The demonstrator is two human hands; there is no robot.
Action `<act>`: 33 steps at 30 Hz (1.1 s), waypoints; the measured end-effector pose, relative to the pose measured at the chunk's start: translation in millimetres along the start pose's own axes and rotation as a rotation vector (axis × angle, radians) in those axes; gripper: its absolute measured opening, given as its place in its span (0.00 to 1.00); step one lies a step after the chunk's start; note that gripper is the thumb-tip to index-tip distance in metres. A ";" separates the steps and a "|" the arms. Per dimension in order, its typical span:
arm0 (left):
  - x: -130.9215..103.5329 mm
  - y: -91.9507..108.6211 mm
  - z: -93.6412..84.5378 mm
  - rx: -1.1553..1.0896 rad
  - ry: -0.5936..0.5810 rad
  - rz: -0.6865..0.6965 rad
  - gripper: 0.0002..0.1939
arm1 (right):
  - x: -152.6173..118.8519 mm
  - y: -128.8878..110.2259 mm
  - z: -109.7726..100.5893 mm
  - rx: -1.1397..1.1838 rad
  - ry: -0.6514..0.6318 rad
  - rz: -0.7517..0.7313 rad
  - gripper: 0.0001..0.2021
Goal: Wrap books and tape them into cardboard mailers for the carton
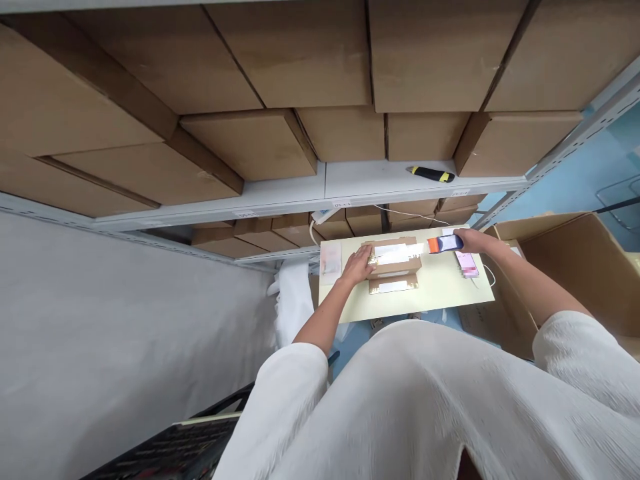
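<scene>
On a pale yellow board (350, 303) lies a small cardboard box (395, 270) with a white label and shiny tape on it. My left hand (358, 265) rests on the box's left end, its fingers spread over the edge. To the right of the box, my right hand (466, 240) is wrapped round a dark blue and orange handheld tool (443, 244), which looks like a tape dispenser. A clear, shiny strip shows between the tool and the box. A phone (467, 265) with a pink screen lies just below my right hand.
Shelves (345, 183) packed with cardboard boxes (300, 53) stand ahead. A black and yellow cutter (431, 175) lies on the shelf edge. A large open carton (575, 267) is at the right. White wrapping material (294, 300) hangs left of the board, and a cable runs near the phone.
</scene>
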State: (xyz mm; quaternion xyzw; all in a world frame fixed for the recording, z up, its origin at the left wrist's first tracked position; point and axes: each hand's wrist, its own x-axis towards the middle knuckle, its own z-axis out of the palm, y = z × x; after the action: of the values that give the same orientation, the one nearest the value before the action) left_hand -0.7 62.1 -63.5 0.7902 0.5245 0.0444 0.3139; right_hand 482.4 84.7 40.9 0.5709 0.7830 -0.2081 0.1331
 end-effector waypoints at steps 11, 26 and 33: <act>2.8 8.9 -4.4 -0.025 -0.005 -0.059 0.46 | 17.4 25.2 44.4 0.073 -0.046 0.032 0.19; 6.8 16.3 -7.9 -0.031 -0.025 -0.084 0.44 | 45.2 -40.0 52.8 -0.065 -0.019 0.032 0.25; 6.8 13.0 -5.0 -0.061 -0.014 -0.074 0.44 | 37.6 -47.8 68.6 -0.018 -0.094 0.181 0.31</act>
State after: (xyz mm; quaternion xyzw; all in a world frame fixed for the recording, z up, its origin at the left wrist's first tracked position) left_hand 10.8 66.9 -54.2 0.7604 0.5496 0.0432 0.3432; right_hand 423.2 70.9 -27.8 0.6275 0.7230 -0.2150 0.1931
